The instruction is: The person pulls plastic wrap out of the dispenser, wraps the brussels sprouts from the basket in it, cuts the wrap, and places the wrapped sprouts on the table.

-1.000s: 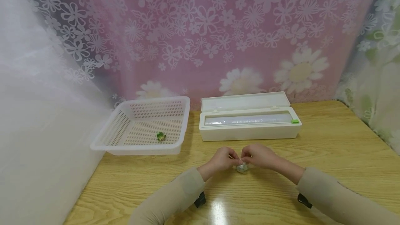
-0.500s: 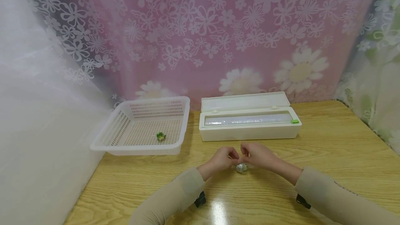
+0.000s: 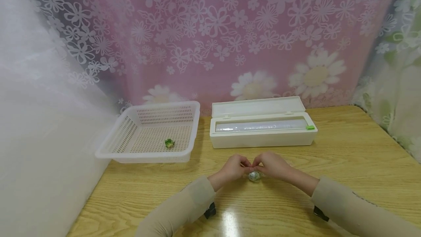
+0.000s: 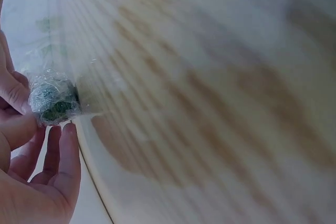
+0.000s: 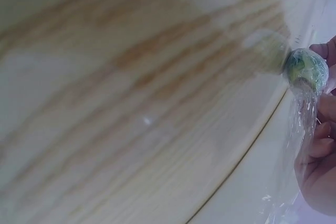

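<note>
A small green Brussels sprout [image 3: 254, 177] bundled in clear plastic wrap lies between both hands, close over the tabletop. My left hand [image 3: 232, 167] pinches the gathered wrap at its top from the left. From the right, my right hand [image 3: 271, 164] pinches the same spot, fingertips meeting the left ones. In the left wrist view, crinkled film covers the wrapped sprout [image 4: 53, 98] beside the left fingers. A loose tail of plastic wrap [image 5: 303, 124] trails from it along the right hand in the right wrist view.
A white perforated basket [image 3: 148, 155] at the left holds another sprout [image 3: 169, 143], unwrapped. Behind the hands stands a white wrap dispenser [image 3: 263, 141], lid raised, with a film roll [image 3: 260, 125] and a green slider [image 3: 310, 127]. A floral curtain [image 3: 217, 46] hangs behind the wooden table [image 3: 279, 207].
The right hand's fingers lifted slightly off the bundle half a second ago, and are now back down against the left fingertips. The left hand and the wrapped sprout have hardly moved.
</note>
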A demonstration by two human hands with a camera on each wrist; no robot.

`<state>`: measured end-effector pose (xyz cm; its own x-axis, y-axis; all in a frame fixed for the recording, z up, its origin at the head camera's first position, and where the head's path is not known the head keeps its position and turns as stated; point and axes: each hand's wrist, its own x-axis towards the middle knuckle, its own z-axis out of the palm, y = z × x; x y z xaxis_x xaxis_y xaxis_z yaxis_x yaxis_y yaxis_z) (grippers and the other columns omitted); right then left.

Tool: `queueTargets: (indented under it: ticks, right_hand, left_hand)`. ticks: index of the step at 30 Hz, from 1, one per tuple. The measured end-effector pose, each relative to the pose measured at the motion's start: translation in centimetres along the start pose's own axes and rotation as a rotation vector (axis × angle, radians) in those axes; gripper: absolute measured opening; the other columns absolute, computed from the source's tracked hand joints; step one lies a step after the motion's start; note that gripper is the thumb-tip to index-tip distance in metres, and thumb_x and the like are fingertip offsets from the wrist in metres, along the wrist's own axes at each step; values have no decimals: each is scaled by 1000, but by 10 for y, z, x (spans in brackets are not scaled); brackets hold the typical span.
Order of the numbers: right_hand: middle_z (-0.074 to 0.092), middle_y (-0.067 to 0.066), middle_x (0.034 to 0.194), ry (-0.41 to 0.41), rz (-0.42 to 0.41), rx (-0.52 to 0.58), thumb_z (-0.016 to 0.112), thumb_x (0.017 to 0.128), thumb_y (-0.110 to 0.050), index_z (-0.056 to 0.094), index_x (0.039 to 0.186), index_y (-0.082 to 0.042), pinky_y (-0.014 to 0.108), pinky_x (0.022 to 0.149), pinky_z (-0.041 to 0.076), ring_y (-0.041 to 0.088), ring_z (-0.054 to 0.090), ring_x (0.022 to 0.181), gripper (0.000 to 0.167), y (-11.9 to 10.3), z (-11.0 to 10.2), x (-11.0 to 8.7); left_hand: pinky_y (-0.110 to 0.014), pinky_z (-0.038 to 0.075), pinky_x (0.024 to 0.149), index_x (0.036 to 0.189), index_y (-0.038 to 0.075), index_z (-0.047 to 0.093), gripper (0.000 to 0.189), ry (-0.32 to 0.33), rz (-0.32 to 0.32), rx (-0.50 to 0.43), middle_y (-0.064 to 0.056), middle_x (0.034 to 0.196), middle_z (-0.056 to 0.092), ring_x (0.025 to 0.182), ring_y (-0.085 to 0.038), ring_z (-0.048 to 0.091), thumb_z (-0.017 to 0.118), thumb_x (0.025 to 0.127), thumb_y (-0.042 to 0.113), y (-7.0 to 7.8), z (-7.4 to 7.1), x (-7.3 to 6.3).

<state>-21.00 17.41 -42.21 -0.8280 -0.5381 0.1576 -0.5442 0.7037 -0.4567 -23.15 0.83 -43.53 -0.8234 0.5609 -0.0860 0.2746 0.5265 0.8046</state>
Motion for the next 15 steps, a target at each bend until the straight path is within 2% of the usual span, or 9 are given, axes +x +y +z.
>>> queueTargets:
  ticks: [6,9,15]
  right_hand:
    - [65,2,78,-70,-10,107,61,81,-5,69,83,-4,20,52,44,4,53,60,8,2,-2,-2]
    - [65,3,78,-105,-10,161,59,83,-3,68,84,-3,20,52,44,4,53,59,10,4,-3,-2]
    - [65,2,79,-145,-74,220,54,82,4,68,84,-3,23,59,47,9,58,69,15,13,-5,-3]
  left_hand:
    - [-19,44,55,79,4,67,12,-55,-29,-71,4,74,61,65,-6,55,71,75,14,-1,-3,-1]
    - [-20,46,60,81,4,66,14,-76,-28,-73,4,77,62,70,-6,57,73,73,12,-2,-4,0]
    - [-21,46,59,86,4,63,15,-45,-50,-61,4,80,58,71,-8,55,71,75,10,-4,-5,1]
